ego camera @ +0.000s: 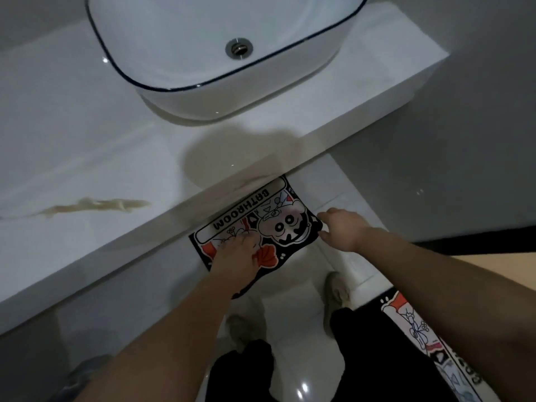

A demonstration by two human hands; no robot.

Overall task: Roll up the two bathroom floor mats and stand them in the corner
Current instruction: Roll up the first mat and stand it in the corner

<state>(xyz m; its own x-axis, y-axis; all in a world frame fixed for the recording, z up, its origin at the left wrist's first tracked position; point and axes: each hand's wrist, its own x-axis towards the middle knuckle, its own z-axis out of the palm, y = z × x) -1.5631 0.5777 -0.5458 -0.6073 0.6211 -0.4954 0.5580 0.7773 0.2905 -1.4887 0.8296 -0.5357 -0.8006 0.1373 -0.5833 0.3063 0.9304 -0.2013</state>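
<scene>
A black bathroom mat [278, 224] with cartoon prints and the word BATHROOM lies on the white floor, partly under the counter's edge; its near edge curls up off the tiles. My left hand [237, 253] grips the mat's left part, fingers bunched into the fabric. My right hand [339, 227] pinches the mat's right edge between thumb and fingers. A second mat [417, 329] with the same print lies flat at the lower right, partly hidden by my right forearm.
A white counter [87, 169] with a black-rimmed basin [203, 91] overhangs the floor above the mat. My two feet in pale shoes [336, 288] stand on glossy tiles just behind the mat. A grey wall [464, 140] rises at the right.
</scene>
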